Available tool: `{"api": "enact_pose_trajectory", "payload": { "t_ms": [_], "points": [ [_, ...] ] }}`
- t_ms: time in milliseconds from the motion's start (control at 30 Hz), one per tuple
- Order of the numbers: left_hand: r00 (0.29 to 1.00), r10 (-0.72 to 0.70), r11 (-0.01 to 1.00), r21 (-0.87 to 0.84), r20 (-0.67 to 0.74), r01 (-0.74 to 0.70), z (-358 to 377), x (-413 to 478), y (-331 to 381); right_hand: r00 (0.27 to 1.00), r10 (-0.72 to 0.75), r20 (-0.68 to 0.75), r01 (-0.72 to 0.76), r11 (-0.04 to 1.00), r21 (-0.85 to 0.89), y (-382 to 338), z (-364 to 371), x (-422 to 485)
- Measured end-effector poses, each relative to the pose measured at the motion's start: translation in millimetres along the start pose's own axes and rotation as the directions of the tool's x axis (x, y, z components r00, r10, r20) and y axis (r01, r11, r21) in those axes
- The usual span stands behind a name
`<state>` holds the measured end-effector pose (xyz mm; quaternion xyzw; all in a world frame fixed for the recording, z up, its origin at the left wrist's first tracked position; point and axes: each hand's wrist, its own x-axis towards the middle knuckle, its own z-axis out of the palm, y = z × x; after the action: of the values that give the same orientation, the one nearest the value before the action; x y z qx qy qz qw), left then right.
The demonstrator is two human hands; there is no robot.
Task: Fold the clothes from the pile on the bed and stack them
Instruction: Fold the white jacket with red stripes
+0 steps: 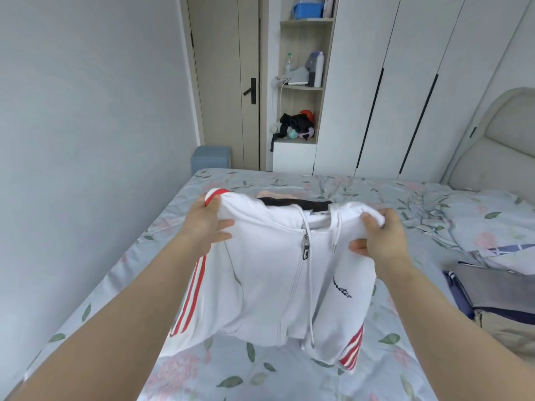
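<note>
Holding a white zip hoodie [269, 270] up above the floral bed [260, 371], you grip its shoulders with your left hand [207, 224] and right hand [379, 235], fingers curled into the cloth, its red-striped sleeves hanging toward the bed, a stack of folded clothes [498, 299] at the bed's right edge.

Home bedroom: bed [231, 371]; wardrobe [362, 82]
</note>
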<state>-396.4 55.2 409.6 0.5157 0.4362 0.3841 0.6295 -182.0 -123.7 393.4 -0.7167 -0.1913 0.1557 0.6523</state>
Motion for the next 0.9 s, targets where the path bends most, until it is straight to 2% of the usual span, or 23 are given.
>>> {"api": "enact_pose_trajectory", "payload": {
  "t_ms": [167, 333, 600, 700, 900],
  "points": [
    [0.982, 0.179, 0.970, -0.154, -0.062, -0.186, 8, -22, 39, 0.958, -0.252, -0.136, 0.269, 0.956, 0.117, -50, 4, -14],
    [0.945, 0.301, 0.908, -0.264, -0.127, -0.325, 13, -43, 68, 0.851, -0.467, -0.241, 0.510, 0.845, 0.162, -92, 3, -30],
    [0.859, 0.476, 0.808, -0.292, -0.187, -0.512, 19, -52, 100, 0.678, -0.640, -0.361, 0.707, 0.703, 0.080, -134, -5, -34],
    [0.865, 0.472, 0.829, -0.249, -0.171, -0.501, 19, -35, 97, 0.691, -0.636, -0.344, 0.688, 0.724, 0.042, -130, 4, -21],
    [0.938, 0.330, 0.932, -0.123, -0.104, -0.342, 20, 21, 41, 0.835, -0.506, -0.215, 0.503, 0.861, -0.073, -52, 36, 23]
  ]
}}
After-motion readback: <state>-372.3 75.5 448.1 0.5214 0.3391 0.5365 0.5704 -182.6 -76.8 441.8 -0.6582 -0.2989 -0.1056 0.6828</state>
